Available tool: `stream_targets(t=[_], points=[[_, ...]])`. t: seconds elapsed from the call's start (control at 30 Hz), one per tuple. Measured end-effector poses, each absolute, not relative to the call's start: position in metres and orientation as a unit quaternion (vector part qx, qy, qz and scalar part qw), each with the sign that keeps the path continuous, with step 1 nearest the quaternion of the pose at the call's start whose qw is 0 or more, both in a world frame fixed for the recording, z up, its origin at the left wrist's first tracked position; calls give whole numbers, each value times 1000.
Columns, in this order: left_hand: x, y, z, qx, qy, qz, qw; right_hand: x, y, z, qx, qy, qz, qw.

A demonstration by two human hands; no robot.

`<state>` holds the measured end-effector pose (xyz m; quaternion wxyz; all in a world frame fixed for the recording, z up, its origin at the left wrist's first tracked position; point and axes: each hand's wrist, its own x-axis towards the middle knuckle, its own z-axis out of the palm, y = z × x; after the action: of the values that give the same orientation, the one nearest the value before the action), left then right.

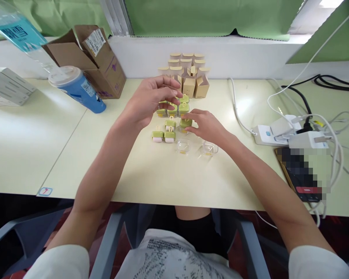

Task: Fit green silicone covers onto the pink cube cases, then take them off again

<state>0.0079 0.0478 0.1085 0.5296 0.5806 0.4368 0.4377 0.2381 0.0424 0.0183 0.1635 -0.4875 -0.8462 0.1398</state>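
My right hand (206,124) has its thumb and fingers around a small green-lidded case (185,123) low over the table. Raised above a group of similar green-lidded cases (184,107), my left hand (154,97) is open, fingers apart, and partly hides them. Just in front stand several green-and-white pieces with yellow loops, one of them a green-topped piece (158,136) at the left. Two clear plastic cups lie nearer me: a left clear cup (183,146) and a right clear cup (209,148) below my right hand.
Several small open cardboard boxes (202,87) stand by the wall. At left are a blue cup (81,90), a tilted bottle (21,33), a large carton (104,69) and white boxes (10,87). Right, a power strip (267,135), cables and a phone (299,170) lie.
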Motion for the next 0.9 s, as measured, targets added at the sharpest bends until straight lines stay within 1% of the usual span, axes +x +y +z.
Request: stream_targets(t=[0.17, 0.3, 0.37, 0.57, 0.63, 0.7, 0.77, 0.9], points=[[8, 49, 107, 588, 439, 428, 528, 236, 41, 21, -493, -850, 137, 128], [9, 54, 99, 611, 433, 422, 511, 234, 42, 16, -482, -856, 138, 127], [9, 57, 93, 635, 425, 419, 490, 235, 44, 13, -474, -851, 156, 166], [10, 56, 88, 763, 369, 378, 372, 255, 50, 28, -453, -792, 209, 353], [13, 51, 89, 778, 351, 371, 365, 261, 49, 39, -427, -754, 246, 434], [16, 46, 89, 774, 350, 382, 363, 263, 44, 50, -393, -725, 280, 491], [20, 42, 89, 764, 361, 403, 351, 261, 38, 59, -372, -721, 283, 511], [23, 37, 93, 734, 384, 448, 336, 252, 27, 69, -364, -748, 222, 509]])
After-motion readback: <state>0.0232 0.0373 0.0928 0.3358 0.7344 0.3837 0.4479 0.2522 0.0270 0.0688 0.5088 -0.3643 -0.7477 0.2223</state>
